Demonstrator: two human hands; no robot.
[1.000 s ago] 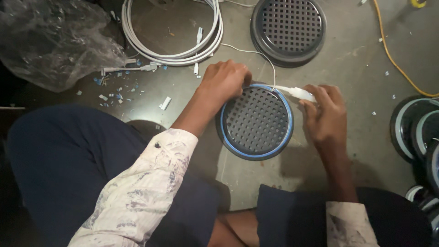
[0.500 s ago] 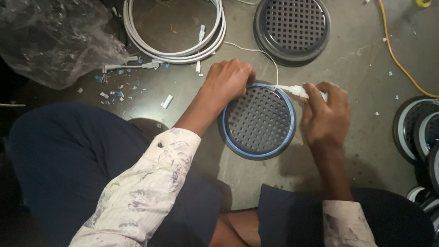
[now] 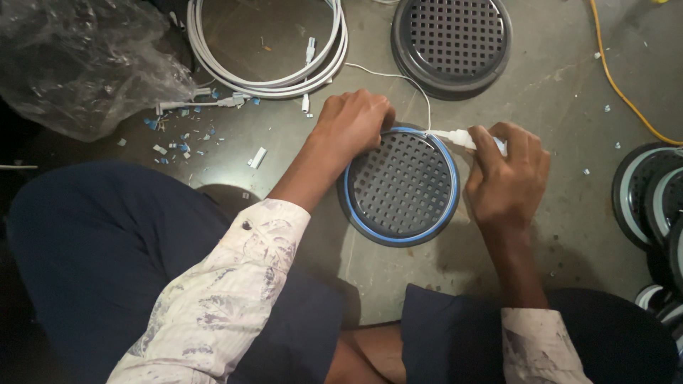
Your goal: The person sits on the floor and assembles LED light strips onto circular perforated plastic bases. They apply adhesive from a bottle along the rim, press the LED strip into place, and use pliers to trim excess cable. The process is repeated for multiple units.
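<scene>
A round grey grille (image 3: 400, 186) with a blue ring around its rim lies on the concrete floor between my knees. My left hand (image 3: 353, 123) rests closed on its upper left rim, pressing the ring there. My right hand (image 3: 509, 174) sits at the upper right rim and grips a small white tube (image 3: 459, 137) whose tip touches the blue ring. A thin white wire (image 3: 398, 77) runs from that spot up toward the cable coil.
A coil of white cable (image 3: 274, 57) lies at the top, a second grey grille (image 3: 453, 41) to its right. A crumpled clear plastic bag (image 3: 78, 64) is at upper left, small plastic scraps (image 3: 181, 135) beside it. Stacked round rims (image 3: 651, 206) stand at right; a yellow cord (image 3: 615, 78) crosses the upper right.
My right hand has shifted slightly down and right along the rim with the tube. The left hand stays on the upper left rim.
</scene>
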